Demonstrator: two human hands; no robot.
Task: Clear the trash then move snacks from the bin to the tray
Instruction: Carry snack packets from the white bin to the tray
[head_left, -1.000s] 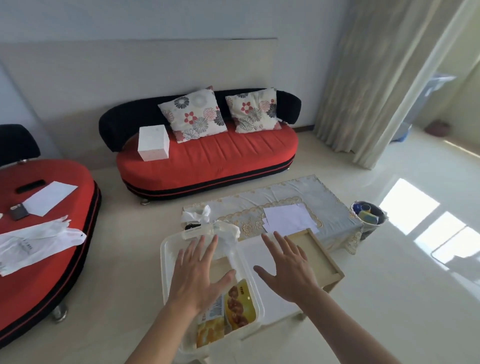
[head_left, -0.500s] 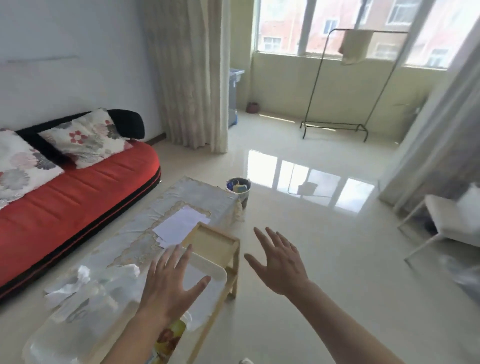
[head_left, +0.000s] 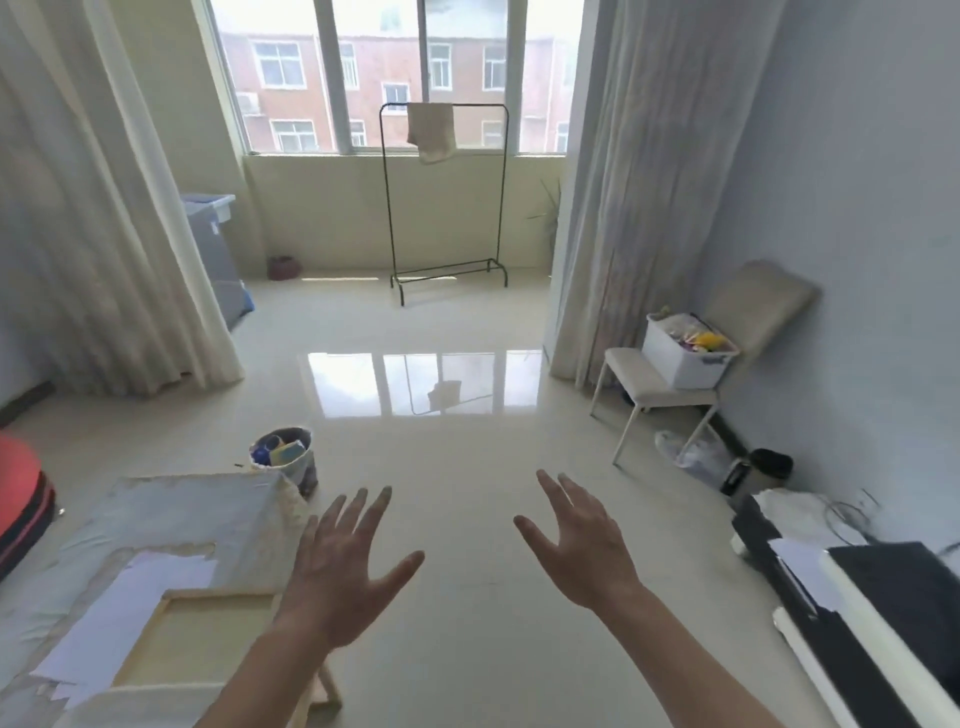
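Partly, the left hand (head_left: 337, 582) is covering the pale tray (head_left: 192, 644) at seven o'clock; it and the right hand (head_left: 582, 551) are spreading empty fingers (head_left: 376, 512).

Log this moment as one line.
left hand: open, empty | right hand: open, empty | tray: on table, nothing seen inside | trash can: floor, by table corner

you've got: tray (head_left: 197, 639) pale wood | bin (head_left: 140, 699) white | paper (head_left: 130, 597) white | tablecloth (head_left: 171, 509) grey-blue, beige lace-pattern edge | trash bucket (head_left: 304, 470) mottled grey, blue and yellow inside | tub (head_left: 675, 358) white, yellow and pink on top | chair (head_left: 649, 387) beige | rack (head_left: 387, 208) black | towel (head_left: 431, 132) tan | sofa (head_left: 21, 499) red over black | floor (head_left: 467, 467) glossy cream
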